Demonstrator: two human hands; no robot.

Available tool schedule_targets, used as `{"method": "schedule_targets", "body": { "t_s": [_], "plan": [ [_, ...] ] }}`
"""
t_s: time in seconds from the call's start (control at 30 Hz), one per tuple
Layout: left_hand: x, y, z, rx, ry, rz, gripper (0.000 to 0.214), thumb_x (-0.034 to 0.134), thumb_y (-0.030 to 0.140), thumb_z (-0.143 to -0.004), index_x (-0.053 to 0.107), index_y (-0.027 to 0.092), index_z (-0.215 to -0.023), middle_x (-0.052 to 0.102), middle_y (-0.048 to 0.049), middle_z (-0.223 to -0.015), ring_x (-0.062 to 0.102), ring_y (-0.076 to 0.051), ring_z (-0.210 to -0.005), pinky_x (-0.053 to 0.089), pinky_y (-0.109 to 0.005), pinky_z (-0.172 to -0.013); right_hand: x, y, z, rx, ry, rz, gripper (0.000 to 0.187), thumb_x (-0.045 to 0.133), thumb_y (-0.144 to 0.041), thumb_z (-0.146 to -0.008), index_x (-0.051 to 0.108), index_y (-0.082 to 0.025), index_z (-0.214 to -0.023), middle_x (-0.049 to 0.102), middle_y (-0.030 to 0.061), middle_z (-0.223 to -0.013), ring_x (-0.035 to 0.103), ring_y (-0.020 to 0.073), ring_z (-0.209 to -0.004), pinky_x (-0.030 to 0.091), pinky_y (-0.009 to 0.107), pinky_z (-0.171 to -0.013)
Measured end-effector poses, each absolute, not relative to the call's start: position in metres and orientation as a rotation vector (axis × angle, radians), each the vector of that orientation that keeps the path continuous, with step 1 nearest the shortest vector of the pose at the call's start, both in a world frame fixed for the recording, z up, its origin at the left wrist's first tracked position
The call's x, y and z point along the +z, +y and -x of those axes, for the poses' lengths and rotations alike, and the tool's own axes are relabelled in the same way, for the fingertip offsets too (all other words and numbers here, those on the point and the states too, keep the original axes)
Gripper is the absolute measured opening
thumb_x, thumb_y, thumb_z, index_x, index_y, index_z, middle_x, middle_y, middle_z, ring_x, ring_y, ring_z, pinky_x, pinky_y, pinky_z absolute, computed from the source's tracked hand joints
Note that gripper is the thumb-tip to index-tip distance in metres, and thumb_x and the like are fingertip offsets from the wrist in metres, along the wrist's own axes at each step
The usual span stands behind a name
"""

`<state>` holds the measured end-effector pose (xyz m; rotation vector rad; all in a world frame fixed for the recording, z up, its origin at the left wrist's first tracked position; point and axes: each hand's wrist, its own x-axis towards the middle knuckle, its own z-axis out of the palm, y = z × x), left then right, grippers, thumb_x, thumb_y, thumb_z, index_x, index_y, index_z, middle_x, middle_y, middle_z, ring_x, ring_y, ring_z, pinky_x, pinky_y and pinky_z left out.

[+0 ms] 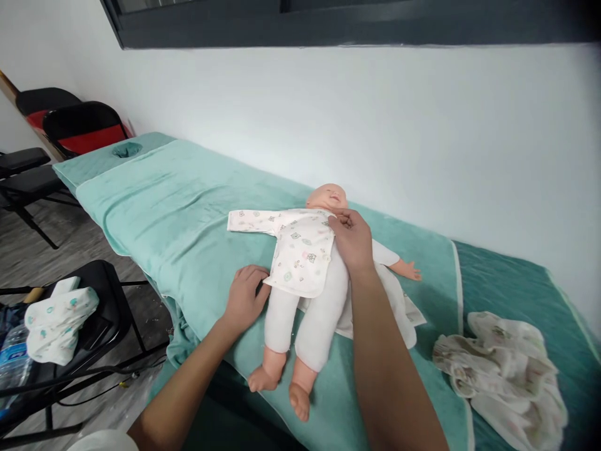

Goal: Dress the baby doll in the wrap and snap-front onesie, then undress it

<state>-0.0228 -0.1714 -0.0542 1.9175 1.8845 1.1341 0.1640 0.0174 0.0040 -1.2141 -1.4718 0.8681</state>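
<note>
A baby doll point(327, 198) lies on its back on a treatment bed, with a white padded body and bare feet. A white printed baby shirt point(300, 250) is spread over its chest, one sleeve stretched out to the left. The doll's other arm lies bare of the sleeve at the right, and more of the cloth point(397, 300) lies beside and partly under the body. My right hand point(351, 238) is closed at the shirt's neck edge, its fingertips partly hidden. At the lower left hem corner, my left hand point(246, 294) has thumb and fingers closed about the edge.
Crumpled pale baby clothing point(507, 376) lies at the bed's right end. The green-covered bed point(188, 188) runs along a white wall. On a black chair point(107, 300) at left sit a folded printed cloth point(63, 319) and a plastic bottle point(15, 357). Folding chairs point(87, 125) stand behind.
</note>
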Motion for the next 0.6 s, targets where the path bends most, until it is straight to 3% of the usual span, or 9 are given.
{"method": "schedule_targets", "body": {
  "t_s": [0.27, 0.43, 0.6],
  "plan": [
    [-0.064, -0.182, 0.021, 1.24, 1.822, -1.923, 0.013, 0.048, 0.022, -0.096, 0.06, 0.02, -0.101, 0.066, -0.0084, -0.112, 0.061, -0.022, -0.106, 0.049, -0.04, -0.093, -0.018, 0.004, -0.187, 0.429, -1.42, 1.338, 0.029, 0.056, -0.041, -0.086, 0.063, -0.018, -0.103, 0.062, 0.007, -0.097, 0.057, 0.0198, -0.085, 0.047, 0.038, -0.088],
    [-0.069, -0.181, 0.023, 1.398, 1.728, -1.799, 0.028, 0.044, 0.009, -0.088, 0.058, 0.021, -0.109, 0.064, -0.0081, -0.119, 0.061, -0.019, -0.113, 0.05, -0.04, -0.099, -0.03, -0.024, -0.211, 0.474, -1.521, 1.641, 0.042, 0.047, -0.054, -0.09, 0.061, -0.019, -0.109, 0.065, 0.0092, -0.085, 0.059, 0.0278, -0.084, 0.045, 0.044, -0.085],
    [-0.068, -0.176, 0.027, 1.545, 1.64, -1.382, 0.026, 0.05, 0.028, -0.095, 0.061, 0.02, -0.117, 0.067, -0.0099, -0.123, 0.063, -0.02, -0.115, 0.049, -0.04, -0.103, -0.036, -0.048, -0.211, 0.593, -1.494, 1.701, 0.051, 0.039, -0.062, -0.091, 0.063, -0.022, -0.114, 0.071, 0.0136, -0.098, 0.063, 0.032, -0.094, 0.045, 0.047, -0.089]
  ]
}}
